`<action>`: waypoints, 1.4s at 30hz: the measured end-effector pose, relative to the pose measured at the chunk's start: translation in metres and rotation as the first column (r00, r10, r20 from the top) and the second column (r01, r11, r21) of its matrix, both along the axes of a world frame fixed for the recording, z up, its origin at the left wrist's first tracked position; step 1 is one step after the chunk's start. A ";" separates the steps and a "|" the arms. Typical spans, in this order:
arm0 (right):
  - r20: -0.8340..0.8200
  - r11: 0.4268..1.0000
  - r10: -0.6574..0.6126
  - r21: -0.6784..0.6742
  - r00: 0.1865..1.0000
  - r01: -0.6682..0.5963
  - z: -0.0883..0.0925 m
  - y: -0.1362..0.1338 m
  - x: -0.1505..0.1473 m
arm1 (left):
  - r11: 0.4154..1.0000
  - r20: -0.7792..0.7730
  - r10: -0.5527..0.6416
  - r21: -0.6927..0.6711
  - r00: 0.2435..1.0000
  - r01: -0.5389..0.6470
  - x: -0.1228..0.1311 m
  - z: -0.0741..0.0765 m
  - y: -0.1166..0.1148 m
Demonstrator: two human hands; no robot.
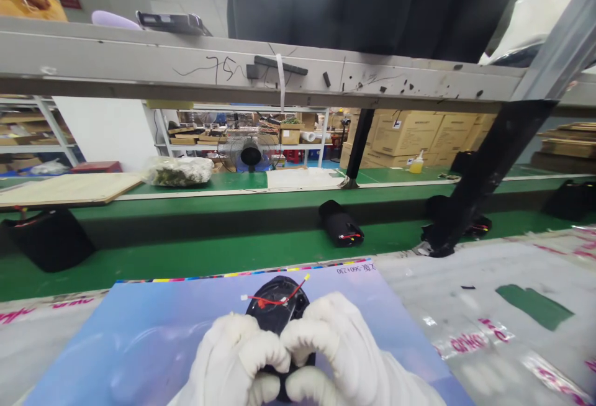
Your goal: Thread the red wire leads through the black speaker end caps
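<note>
1. Gripping black part [274, 318] from both sides at near end, with white-gloved left hand [228, 362] and right hand [338, 350].
2. On left: fingers curled tight, thumb underneath, closed on near left side.
3. On right: same curl, thumb below, closed on near right side; close to touching left fingers over middle.
4. Hard to tell exact fingertip contact; near portion partly hidden under gloves.
5. At far end of black part, fully visible: red wires [274, 302], spread sideways, with white connector at left tip, yellow at right.
6. Under black part: blue sheet [153, 331], colour strip along far edge, lying on table [447, 294] with pink-marked covering.
7. To right of sheet: green patch [535, 306], flat, well apart from hands.
8. Beyond sheet: green surface [209, 263], carrying black bundle [338, 220] with red wire, lying tilted; at far left, another dark bundle [49, 241].
9. On right, leaning across view: black-wrapped post [488, 170], partly hiding more black items behind.
10. Across top: grey beam [153, 58] marked "75", cutting off much of background.
11. Farther back: clear bag [179, 171], fan [250, 154], bottle [416, 162] of yellow liquid, stacked cartons [405, 133].
</note>
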State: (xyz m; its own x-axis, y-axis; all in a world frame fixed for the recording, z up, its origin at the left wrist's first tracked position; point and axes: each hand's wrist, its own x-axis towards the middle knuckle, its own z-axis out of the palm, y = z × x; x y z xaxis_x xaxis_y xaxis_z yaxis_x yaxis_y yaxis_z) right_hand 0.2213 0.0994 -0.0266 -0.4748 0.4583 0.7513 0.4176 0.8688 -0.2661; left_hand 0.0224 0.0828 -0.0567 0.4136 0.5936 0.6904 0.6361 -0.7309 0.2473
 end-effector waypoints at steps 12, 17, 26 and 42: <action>0.088 0.995 0.029 -0.102 0.996 -0.020 0.015 -0.010 0.010 | 0.982 0.184 -0.181 -0.011 0.966 0.186 -0.003 0.015 0.015; 0.132 0.999 -0.034 -0.001 0.991 0.034 0.010 -0.010 0.008 | 1.000 0.135 -0.030 -0.006 0.990 0.031 0.006 0.008 0.001; 0.167 0.995 0.046 0.083 0.985 -0.060 0.031 -0.004 0.011 | 1.000 0.151 -0.021 0.023 0.988 0.017 0.006 0.014 0.000; -0.707 0.761 -0.262 -0.570 0.656 -0.310 -0.029 0.072 0.007 | 0.980 0.162 0.024 0.191 0.987 -0.055 -0.013 0.028 -0.005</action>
State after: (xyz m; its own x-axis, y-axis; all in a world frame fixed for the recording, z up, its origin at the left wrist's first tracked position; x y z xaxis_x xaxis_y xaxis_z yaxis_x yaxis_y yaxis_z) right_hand 0.2288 0.1710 -0.0554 0.0628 0.9192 0.3888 -0.1786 0.3936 -0.9018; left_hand 0.0097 0.0774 -0.0292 0.2691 0.4553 0.8487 0.6300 -0.7498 0.2025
